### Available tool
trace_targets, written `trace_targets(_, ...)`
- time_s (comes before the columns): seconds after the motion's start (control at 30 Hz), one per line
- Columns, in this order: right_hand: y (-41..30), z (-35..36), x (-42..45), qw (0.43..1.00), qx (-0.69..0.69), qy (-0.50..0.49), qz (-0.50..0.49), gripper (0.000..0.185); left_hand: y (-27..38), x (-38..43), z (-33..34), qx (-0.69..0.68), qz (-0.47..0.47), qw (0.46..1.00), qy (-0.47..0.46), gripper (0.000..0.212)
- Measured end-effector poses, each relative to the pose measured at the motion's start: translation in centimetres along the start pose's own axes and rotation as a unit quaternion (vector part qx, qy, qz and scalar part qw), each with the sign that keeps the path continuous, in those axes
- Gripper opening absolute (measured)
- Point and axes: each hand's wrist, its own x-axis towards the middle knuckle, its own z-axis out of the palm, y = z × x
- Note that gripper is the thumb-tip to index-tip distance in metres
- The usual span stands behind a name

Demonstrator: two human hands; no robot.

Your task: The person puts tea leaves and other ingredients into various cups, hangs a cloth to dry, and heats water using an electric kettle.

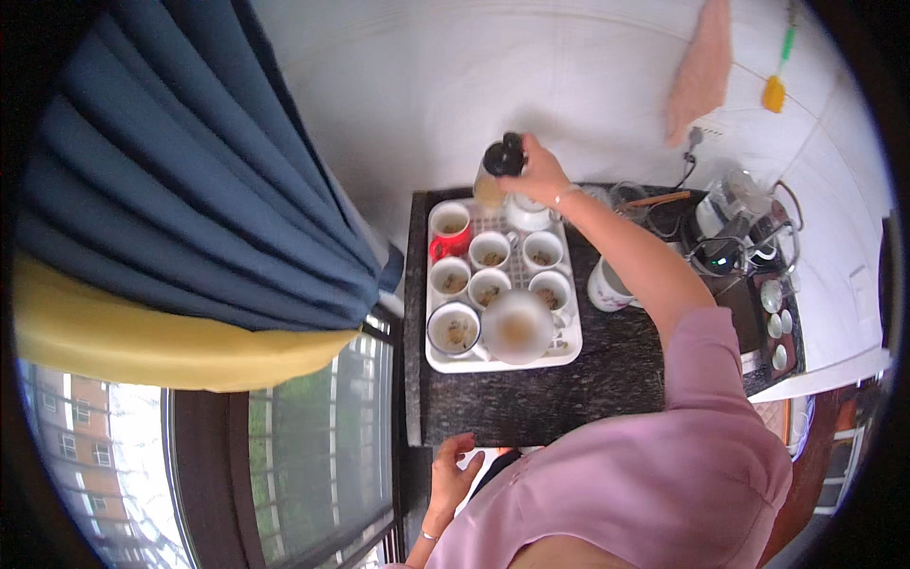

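Note:
My right hand [544, 174] grips a clear glass vessel with a black top [505, 158] above the back edge of a white plastic tray [435, 364]. Something tan shows in its lower part. Several white mugs, such as this one with a dark rim [453, 328], stand upright on the tray with dry-looking brown bits inside. A red-and-white mug [451, 227] sits at the back left. By my right wrist is a white bowl-like piece [527, 212], partly hidden. One round spot at the tray's front is blurred. My left hand [453, 473] hangs before the counter's front edge, holding nothing, fingers apart.
The tray rests on a dark stone-patterned counter [498, 405]. Right of it are a flowered white mug [610, 284], glassware [629, 195], a glass kettle [736, 199] and small white cups [771, 295]. A blue curtain [213, 178] and a window [320, 441] flank the left side.

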Motion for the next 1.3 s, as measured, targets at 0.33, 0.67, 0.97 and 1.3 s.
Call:
trace_targets(0.33, -2.1, -10.9, -25.2, 0.991, -0.052, -0.111, 0.054, 0.070, 5.9, 7.7, -0.1, 0.051, 0.243, 0.967, -0.057, 0.033)
trace_targets(0.67, 6.0, -9.7, -34.5, 0.988, -0.111, -0.001, 0.107, 0.078, 23.0, 9.6, -4.7, 0.117, 0.446, 0.882, 0.094, 0.032)
trace_targets(0.97, 8.7, -9.0, -34.5, 0.988, -0.107, 0.008, 0.109, 0.078, 47.0, 14.2, -10.9, 0.104, 0.611, 0.677, 0.397, 0.028)
trace_targets(1.3, 10.7, -8.3, -35.6, 0.988, -0.091, -0.013, 0.120, 0.075, 63.6, 19.9, -14.2, 0.234, 0.473, 0.642, 0.556, 0.064)
